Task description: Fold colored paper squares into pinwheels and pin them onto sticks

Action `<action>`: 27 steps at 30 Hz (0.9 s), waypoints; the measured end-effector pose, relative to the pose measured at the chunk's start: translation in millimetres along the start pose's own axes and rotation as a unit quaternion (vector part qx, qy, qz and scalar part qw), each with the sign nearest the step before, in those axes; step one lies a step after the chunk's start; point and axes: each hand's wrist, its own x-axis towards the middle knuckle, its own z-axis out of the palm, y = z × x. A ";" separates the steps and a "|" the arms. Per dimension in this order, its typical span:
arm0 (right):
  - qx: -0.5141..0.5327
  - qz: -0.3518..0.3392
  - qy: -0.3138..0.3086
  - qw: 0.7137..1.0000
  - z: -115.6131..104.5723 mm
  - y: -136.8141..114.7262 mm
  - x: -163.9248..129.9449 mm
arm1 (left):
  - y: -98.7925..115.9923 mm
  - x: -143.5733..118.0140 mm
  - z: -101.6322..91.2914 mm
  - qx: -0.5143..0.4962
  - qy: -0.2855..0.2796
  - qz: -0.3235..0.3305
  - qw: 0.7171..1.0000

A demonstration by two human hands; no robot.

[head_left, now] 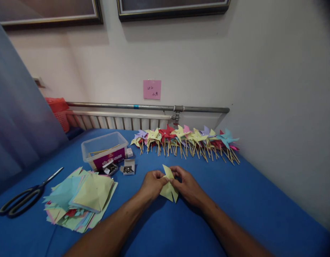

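Item: a pale yellow paper square, cut and partly folded into pinwheel points (pixel 169 187), was held just above the blue table covering (pixel 248 200), near the middle of the scene. It was pinched at its centre between the left hand (pixel 152 184) and the right hand (pixel 186 186), fingers closed on the gathered tips; the lower points hung free.

Handling, as judged: very light, thin and limp, easily creased or torn at the cuts, not slippery. It was best taken at the centre where the layers overlap, with light fingertip pressure only.

Adjacent: a loose pile of cut coloured paper sheets (pixel 81 200) at near left; black-handled scissors (pixel 23 200) further left; a clear plastic tub (pixel 104 148) and small open boxes of metal pins (pixel 128 168) beyond; a row of finished paper pinwheels on wooden sticks (pixel 186 141) along the far wall.
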 end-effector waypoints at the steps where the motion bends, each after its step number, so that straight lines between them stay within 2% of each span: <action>1: -0.003 -0.002 0.001 1.000 -0.2 -0.4 -0.1 | 0.3 -0.2 -0.1 0.001 0.000 0.001 1.000; 8: -0.007 -0.002 0.005 1.000 0.2 -4.4 -1.3 | 7.0 -2.4 -2.6 -0.020 -0.019 -0.012 1.000; 15: -0.035 -0.003 0.003 0.999 0.1 -4.1 -2.6 | -0.3 1.3 -4.4 0.035 -0.021 0.016 0.999; 19: -0.039 -0.002 0.009 0.999 0.1 -5.5 -2.8 | -0.6 1.8 -4.9 0.009 -0.022 0.013 1.000; 27: -0.023 -0.013 -0.007 1.000 -1.8 -6.9 -4.3 | 14.8 -2.7 -6.9 -0.048 0.003 -0.026 0.998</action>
